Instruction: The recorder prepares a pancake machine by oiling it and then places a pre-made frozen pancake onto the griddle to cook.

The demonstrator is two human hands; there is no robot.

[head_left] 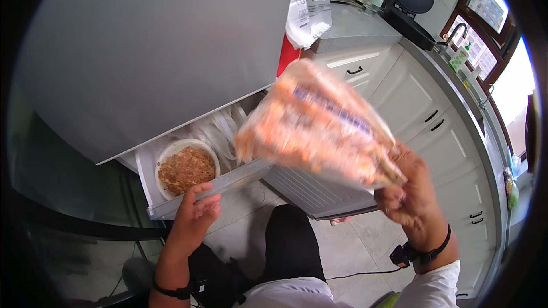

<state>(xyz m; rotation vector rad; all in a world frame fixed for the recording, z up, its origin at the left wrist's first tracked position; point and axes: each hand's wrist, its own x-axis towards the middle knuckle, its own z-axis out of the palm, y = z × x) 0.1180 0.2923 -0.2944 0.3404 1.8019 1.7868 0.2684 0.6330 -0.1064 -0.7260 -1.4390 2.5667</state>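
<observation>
My right hand (406,192) grips the gathered end of a clear plastic bag (312,124) full of orange-pink food pieces, raised and blurred over the freezer door. Blue printing runs across the bag. At the front wall of a pulled-out freezer drawer (244,177), my left hand (195,218) has its fingers loosely curled and holds nothing; whether it touches the drawer, I cannot tell. Inside the drawer sits a white round bowl (216,158) of brown-orange minced food (186,170), with clear plastic bags (214,134) beside it.
The grey refrigerator (162,51) rises above the drawer. Its open lower door (317,192) stands to the right. Behind are white cabinets (411,94) and a grey countertop (359,21) with a black electric griddle (409,8), a white plastic bag (306,17) and a soap bottle (459,57).
</observation>
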